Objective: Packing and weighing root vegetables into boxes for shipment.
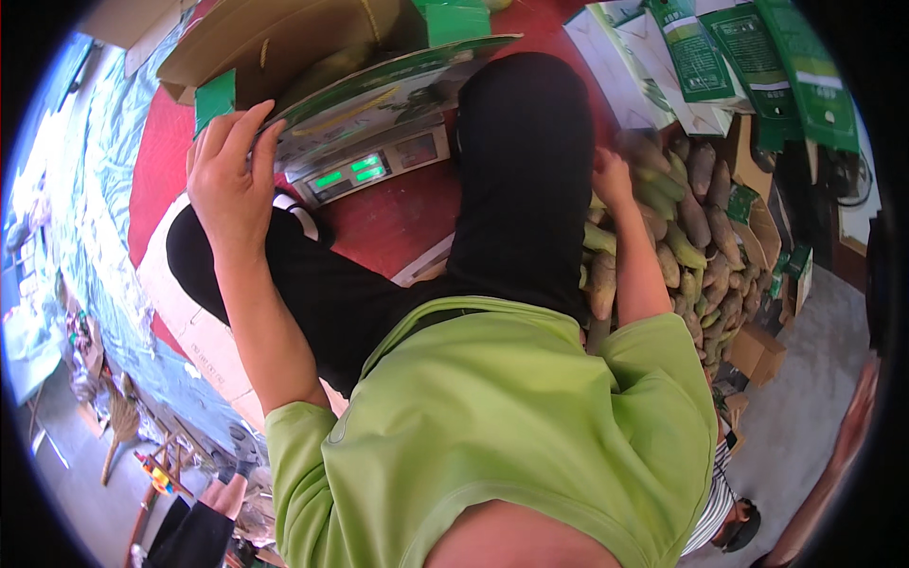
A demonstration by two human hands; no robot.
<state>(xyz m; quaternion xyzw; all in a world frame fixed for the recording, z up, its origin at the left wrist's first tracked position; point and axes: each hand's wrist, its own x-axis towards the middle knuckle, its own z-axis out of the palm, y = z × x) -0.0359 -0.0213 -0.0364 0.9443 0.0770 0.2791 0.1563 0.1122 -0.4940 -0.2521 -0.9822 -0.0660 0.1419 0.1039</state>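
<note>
Left hand [229, 166]: half open, fingers bent, fingertips at the near-left corner of an open brown cardboard box with a green printed outer wall [398, 95]; cannot tell whether it grips the rim; right hand [614, 180]: partly curled, at the left edge of a heap of long brown-and-green vegetables [693, 222] (hold, if any, cannot be made out); box stands toward the far edge of a red flat surface [374, 222], a vegetable [331, 66] dimly visible inside; below its near wall, a pale digital scale [409, 153] with lit green displays; beyond the heap, flat green-and-white printed cartons [696, 62], overlapping.
</note>
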